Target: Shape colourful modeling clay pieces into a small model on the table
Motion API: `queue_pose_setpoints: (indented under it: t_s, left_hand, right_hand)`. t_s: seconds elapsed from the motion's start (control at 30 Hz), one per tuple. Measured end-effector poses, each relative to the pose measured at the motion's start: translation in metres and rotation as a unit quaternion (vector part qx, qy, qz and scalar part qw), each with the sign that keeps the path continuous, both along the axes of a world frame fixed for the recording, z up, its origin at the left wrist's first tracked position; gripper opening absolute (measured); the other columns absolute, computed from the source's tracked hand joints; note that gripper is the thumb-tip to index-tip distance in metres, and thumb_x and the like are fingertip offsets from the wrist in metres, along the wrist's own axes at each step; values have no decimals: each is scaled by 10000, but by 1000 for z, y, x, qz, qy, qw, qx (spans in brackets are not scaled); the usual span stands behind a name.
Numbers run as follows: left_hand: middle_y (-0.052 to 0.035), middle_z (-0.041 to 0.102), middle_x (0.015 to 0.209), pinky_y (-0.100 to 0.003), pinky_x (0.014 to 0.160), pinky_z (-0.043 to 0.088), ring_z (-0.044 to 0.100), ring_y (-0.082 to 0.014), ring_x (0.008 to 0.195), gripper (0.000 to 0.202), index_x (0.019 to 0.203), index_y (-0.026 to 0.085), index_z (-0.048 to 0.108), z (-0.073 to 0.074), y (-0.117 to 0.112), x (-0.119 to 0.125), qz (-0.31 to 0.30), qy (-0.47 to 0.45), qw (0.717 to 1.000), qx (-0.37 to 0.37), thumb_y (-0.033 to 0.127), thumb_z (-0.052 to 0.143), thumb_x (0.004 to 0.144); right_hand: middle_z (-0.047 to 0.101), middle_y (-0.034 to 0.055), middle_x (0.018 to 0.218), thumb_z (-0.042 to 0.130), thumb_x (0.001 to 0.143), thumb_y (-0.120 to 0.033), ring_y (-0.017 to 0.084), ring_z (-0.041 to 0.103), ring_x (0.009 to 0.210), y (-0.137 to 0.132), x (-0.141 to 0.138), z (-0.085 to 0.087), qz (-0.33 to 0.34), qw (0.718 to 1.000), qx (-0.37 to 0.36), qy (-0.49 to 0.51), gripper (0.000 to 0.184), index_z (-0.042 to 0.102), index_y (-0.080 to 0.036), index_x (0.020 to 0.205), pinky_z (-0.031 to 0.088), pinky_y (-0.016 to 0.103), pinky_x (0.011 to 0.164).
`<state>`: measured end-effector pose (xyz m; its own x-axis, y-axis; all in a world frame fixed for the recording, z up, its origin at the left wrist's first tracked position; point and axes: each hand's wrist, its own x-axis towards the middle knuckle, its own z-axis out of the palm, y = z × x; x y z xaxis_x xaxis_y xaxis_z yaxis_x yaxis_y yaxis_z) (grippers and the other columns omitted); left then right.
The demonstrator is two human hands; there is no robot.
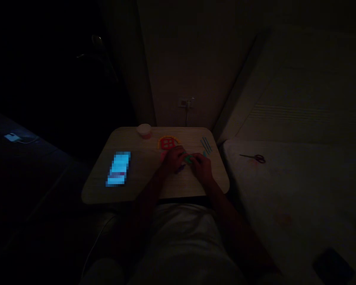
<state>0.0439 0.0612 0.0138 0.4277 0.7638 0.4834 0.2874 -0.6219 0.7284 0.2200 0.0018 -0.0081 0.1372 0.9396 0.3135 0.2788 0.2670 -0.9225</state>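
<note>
My left hand (175,158) and my right hand (203,166) meet over the right half of a small table. Between their fingertips is a small green piece (189,159), its kind unclear in the dim light; both hands are closed on it. Just beyond my left hand lies a red window-shaped piece (167,143) with a yellow arched strip (169,137) around its top. A pinkish-red part below it is partly hidden by my left hand. Under the hands shows a dark purple piece (179,169). A small teal piece (204,153) lies beside my right hand.
Several thin bluish strips (206,145) lie at the table's (145,174) right. A white and pink cup (144,131) stands at the back edge, and a lit phone (118,169) at left. Scissors (254,158) rest on the bed (269,190). A plugged socket (186,102) is behind.
</note>
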Motion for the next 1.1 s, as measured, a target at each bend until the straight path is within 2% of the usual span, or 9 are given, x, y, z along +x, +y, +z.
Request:
queue_pose_setpoints:
  t_s: [0.23, 0.37, 0.43, 0.5, 0.6, 0.83, 0.97, 1.03, 1.1]
  left_hand:
    - [-3, 562, 705, -302, 715, 461, 546, -164, 715, 393, 659, 197, 571, -9, -2, -7, 35, -22, 999, -9, 352, 671, 1006]
    - [-36, 712, 868, -296, 758, 539, 641, -172, 790, 117, 949, 187, 765, -14, -2, -11, 45, -66, 996, -30, 303, 746, 941]
    - [-66, 775, 1007, -306, 796, 579, 698, -194, 883, 270, 1128, 194, 794, -15, -3, -12, 36, -82, 995, -36, 293, 816, 878]
    - [-91, 800, 1120, -329, 853, 607, 734, -226, 991, 368, 1184, 206, 805, -16, -4, -13, 8, -72, 997, -34, 283, 868, 830]
    - [-87, 814, 1120, -346, 890, 618, 755, -241, 1029, 280, 1109, 217, 824, -16, -6, -12, -15, -50, 998, -37, 262, 865, 836]
    - [-40, 786, 926, -302, 777, 587, 731, -199, 861, 162, 981, 205, 786, -18, -9, -8, 32, -70, 996, -45, 213, 830, 825]
    - [-49, 773, 972, -320, 801, 605, 725, -203, 893, 175, 948, 213, 724, -3, 1, -19, 112, -171, 978, -38, 283, 809, 812]
    - [-46, 748, 961, -325, 768, 606, 709, -206, 871, 211, 947, 219, 688, 13, 13, -34, 175, -234, 956, -24, 333, 790, 802]
    - [-32, 720, 920, -319, 796, 594, 686, -197, 866, 181, 934, 221, 683, 32, 26, -52, 214, -226, 950, 4, 291, 752, 781]
  right_hand:
    - [824, 100, 1033, 627, 919, -465, 269, 731, 981, 2, 0, -1, -10, 999, 29, 13, 301, 775, -220, 1014, 574, 415, 947]
    - [797, 88, 1077, 627, 925, -449, 254, 710, 1005, 4, 2, -4, -32, 998, 48, 31, 290, 742, -234, 1083, 560, 408, 949]
    - [772, 72, 1045, 649, 916, -459, 237, 697, 955, 5, 1, -7, -32, 997, 40, 51, 277, 709, -238, 1071, 557, 386, 898]
    - [750, 56, 1000, 659, 913, -473, 224, 687, 916, 6, 1, -9, -18, 997, 30, 66, 264, 676, -242, 1039, 557, 366, 857]
    - [742, 47, 949, 661, 915, -494, 222, 680, 897, 7, 0, -11, 0, 998, 24, 63, 261, 660, -247, 1002, 560, 358, 833]
    - [759, 49, 982, 765, 865, -542, 214, 685, 879, 5, -1, -14, 26, 995, 6, 94, 365, 706, -237, 1055, 554, 353, 823]
    - [746, 34, 927, 757, 860, -540, 201, 664, 824, 5, -2, -14, 5, 995, -7, 104, 388, 711, -232, 1090, 549, 339, 780]
    - [749, 34, 914, 738, 862, -532, 204, 664, 831, 5, -2, -13, -4, 996, -11, 93, 359, 721, -229, 1054, 550, 340, 788]
    - [762, 46, 920, 722, 863, -527, 214, 674, 852, 4, -2, -11, -5, 997, -10, 79, 329, 731, -226, 996, 553, 346, 801]
